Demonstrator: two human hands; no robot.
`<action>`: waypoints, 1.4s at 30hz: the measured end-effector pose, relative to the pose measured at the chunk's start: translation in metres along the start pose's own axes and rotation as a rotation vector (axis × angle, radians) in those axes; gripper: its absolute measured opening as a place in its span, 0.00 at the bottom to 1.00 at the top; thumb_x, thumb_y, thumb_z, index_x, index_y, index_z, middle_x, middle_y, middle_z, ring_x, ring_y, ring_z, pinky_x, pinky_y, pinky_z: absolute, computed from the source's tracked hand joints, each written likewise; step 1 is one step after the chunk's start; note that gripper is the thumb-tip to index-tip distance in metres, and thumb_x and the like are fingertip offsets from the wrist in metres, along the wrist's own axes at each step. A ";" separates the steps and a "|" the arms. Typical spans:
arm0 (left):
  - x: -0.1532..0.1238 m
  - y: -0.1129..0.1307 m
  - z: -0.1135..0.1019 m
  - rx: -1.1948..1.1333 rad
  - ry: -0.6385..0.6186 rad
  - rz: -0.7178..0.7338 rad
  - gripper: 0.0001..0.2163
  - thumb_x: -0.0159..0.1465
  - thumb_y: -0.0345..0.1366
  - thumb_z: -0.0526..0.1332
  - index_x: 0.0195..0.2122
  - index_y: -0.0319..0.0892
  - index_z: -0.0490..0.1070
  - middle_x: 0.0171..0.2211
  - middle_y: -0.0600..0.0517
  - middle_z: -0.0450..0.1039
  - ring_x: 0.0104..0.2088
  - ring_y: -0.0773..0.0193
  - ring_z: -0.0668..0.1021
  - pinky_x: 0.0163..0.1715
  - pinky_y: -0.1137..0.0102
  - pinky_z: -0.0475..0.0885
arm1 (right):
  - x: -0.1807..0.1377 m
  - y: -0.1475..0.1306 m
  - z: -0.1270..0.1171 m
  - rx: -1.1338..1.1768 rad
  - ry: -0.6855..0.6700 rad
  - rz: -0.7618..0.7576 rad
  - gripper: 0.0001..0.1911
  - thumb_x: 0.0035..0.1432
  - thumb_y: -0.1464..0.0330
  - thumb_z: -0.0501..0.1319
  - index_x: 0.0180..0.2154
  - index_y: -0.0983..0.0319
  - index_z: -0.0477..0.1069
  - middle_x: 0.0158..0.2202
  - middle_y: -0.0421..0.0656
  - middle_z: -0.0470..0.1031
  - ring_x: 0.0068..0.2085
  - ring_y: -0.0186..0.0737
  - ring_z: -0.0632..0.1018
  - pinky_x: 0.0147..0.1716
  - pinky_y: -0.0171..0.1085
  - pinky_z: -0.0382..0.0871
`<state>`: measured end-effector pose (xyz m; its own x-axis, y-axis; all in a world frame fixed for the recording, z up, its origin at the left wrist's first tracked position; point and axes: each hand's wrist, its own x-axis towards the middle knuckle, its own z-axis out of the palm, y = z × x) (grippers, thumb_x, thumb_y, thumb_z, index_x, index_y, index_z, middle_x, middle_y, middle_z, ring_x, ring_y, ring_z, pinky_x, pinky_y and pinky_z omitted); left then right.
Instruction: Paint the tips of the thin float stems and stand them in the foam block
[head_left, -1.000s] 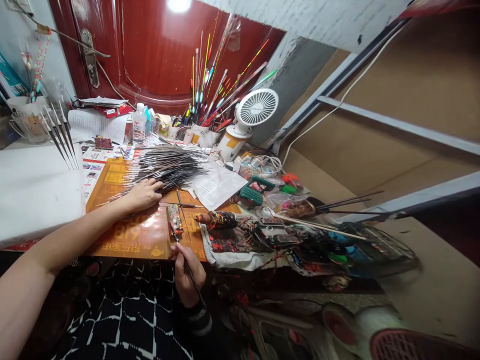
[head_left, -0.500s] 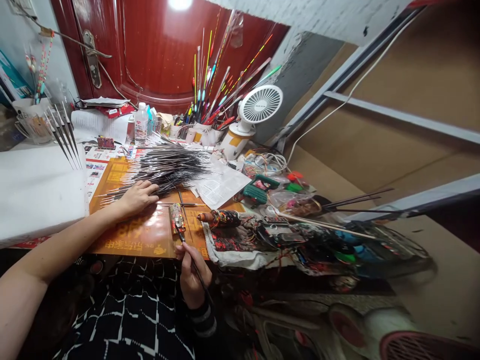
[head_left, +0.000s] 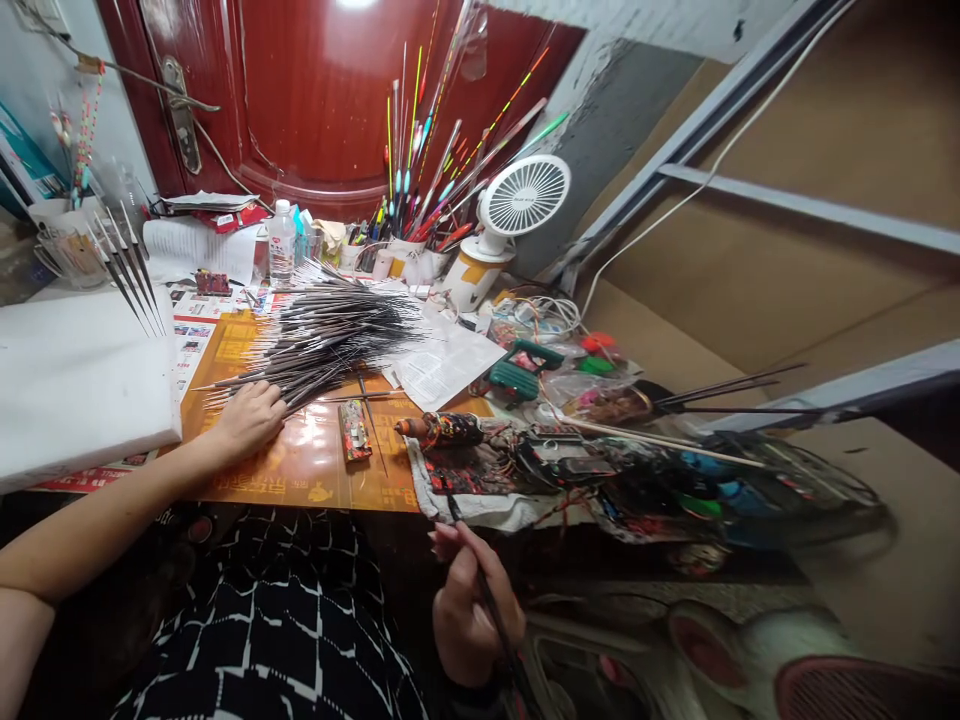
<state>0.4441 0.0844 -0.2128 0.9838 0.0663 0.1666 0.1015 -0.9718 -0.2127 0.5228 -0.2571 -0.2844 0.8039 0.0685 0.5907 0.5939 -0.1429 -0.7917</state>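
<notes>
My left hand (head_left: 256, 418) rests palm down at the lower left edge of a pile of thin dark fishing floats (head_left: 337, 325), fingers lying over their pale ends. My right hand (head_left: 476, 600) is closed around a slim dark paintbrush (head_left: 493, 612), held like a pen below the table's front edge. Its dark tip meets the paint-stained white cloth (head_left: 487, 513) in view; whether it touches is unclear. A small paint-smeared box (head_left: 354, 432) lies on the orange sheet (head_left: 300, 480) between my hands. Beside the box, a single dark float (head_left: 367, 405) lies crossing another.
At left stands a white foam block (head_left: 75, 375) with several floats stuck in it. Behind the pile are a water bottle (head_left: 282, 245), upright colourful floats and a white fan (head_left: 525, 197). A wooden-tipped tool (head_left: 439, 428) and tangled wires lie at right.
My right hand has moved the paintbrush from the small box rightward to the stained cloth. My left hand has slid slightly left and down along the pile's edge.
</notes>
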 end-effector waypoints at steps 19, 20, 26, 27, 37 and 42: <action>0.126 0.054 -0.046 -0.225 -0.105 0.184 0.09 0.69 0.28 0.53 0.40 0.38 0.73 0.37 0.46 0.74 0.37 0.58 0.73 0.36 0.66 0.63 | 0.018 -0.002 -0.061 -0.107 0.238 0.018 0.16 0.70 0.62 0.58 0.47 0.67 0.77 0.34 0.49 0.81 0.29 0.40 0.80 0.30 0.40 0.78; 0.140 0.060 -0.047 -0.245 -0.141 0.190 0.09 0.68 0.27 0.53 0.40 0.38 0.74 0.37 0.46 0.75 0.37 0.58 0.74 0.35 0.66 0.63 | 0.017 -0.001 -0.063 -0.106 0.238 0.019 0.16 0.70 0.62 0.58 0.47 0.67 0.77 0.34 0.49 0.81 0.29 0.40 0.80 0.30 0.40 0.78; 0.191 0.082 -0.033 -0.284 -0.303 0.122 0.08 0.64 0.26 0.59 0.41 0.35 0.77 0.37 0.42 0.79 0.34 0.56 0.77 0.36 0.67 0.66 | 0.013 0.002 -0.075 -0.098 0.238 0.046 0.17 0.70 0.61 0.59 0.48 0.68 0.76 0.35 0.50 0.81 0.31 0.41 0.81 0.29 0.40 0.79; 0.194 0.083 -0.028 -0.290 -0.310 0.110 0.08 0.63 0.26 0.60 0.41 0.34 0.76 0.37 0.42 0.79 0.34 0.57 0.77 0.36 0.68 0.66 | 0.013 0.002 -0.077 -0.106 0.243 0.050 0.18 0.70 0.61 0.58 0.48 0.68 0.76 0.34 0.50 0.81 0.30 0.41 0.81 0.30 0.40 0.80; 0.198 0.065 -0.057 -0.487 0.168 0.088 0.10 0.62 0.24 0.58 0.43 0.38 0.72 0.42 0.46 0.76 0.42 0.61 0.77 0.43 0.69 0.71 | 0.012 0.001 -0.084 -0.102 0.257 0.096 0.19 0.70 0.60 0.58 0.49 0.69 0.76 0.35 0.49 0.80 0.31 0.41 0.80 0.31 0.41 0.78; 0.136 0.036 -0.099 -1.100 0.605 -0.049 0.04 0.65 0.32 0.62 0.40 0.41 0.70 0.34 0.52 0.73 0.30 0.68 0.76 0.31 0.72 0.72 | 0.010 0.005 -0.085 -0.096 0.269 0.115 0.20 0.69 0.59 0.59 0.49 0.69 0.76 0.35 0.49 0.80 0.32 0.41 0.80 0.33 0.42 0.78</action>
<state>0.5669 0.0358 -0.1026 0.7276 0.2763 0.6279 -0.3275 -0.6643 0.6719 0.5312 -0.3414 -0.2693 0.8216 -0.2153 0.5279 0.4833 -0.2280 -0.8452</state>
